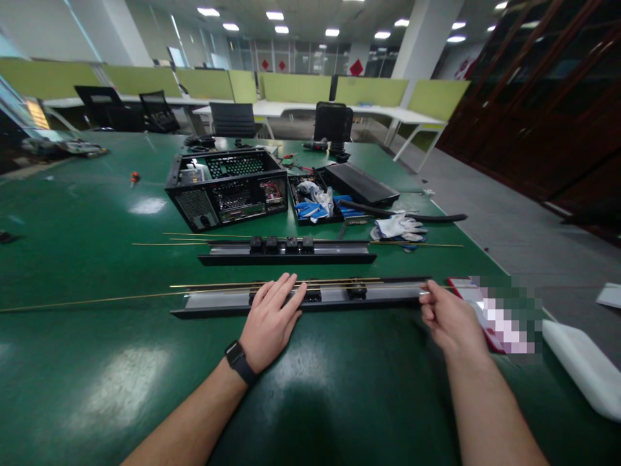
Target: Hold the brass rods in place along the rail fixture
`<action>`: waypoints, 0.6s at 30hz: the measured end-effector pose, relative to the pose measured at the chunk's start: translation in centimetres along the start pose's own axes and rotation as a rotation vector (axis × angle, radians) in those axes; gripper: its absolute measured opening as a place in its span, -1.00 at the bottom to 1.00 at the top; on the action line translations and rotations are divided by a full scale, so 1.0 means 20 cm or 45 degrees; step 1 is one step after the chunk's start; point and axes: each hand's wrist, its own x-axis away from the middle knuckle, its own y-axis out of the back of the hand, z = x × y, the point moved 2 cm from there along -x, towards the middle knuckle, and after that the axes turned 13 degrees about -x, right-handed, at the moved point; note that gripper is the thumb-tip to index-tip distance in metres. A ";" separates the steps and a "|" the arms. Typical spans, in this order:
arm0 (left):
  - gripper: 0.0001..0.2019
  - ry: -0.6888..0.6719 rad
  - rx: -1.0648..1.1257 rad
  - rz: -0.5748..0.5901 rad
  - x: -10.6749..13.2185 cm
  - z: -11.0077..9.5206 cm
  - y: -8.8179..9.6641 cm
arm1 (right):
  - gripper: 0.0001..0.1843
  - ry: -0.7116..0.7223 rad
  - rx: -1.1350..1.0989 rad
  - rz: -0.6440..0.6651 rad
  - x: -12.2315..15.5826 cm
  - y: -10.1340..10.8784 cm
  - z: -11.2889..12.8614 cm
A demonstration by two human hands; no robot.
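A long black rail [388, 296] with small black blocks on it lies across the green table [87, 362] in front of me. Thin brass rods [213, 285] run along its top. My left hand [270, 323], a dark watch on its wrist, rests flat on the rail's middle with fingers stretched out. My right hand [449, 318] is closed at the rail's right end, fingers pinched on the end of a brass rod. A second, similar rail [286, 254] with several black blocks lies parallel just beyond, flanked by more brass rods.
An open black computer case [226, 188] stands behind the rails, beside a tray of parts [315, 200] and a black flat box [361, 184]. White gloves [398, 226] lie at right near a black hose. A white pad [582, 369] sits at the table's right edge. Office chairs stand beyond.
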 end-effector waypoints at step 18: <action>-0.52 0.004 0.013 -0.003 0.00 -0.01 0.01 | -0.58 -0.031 0.085 0.069 0.02 -0.01 -0.03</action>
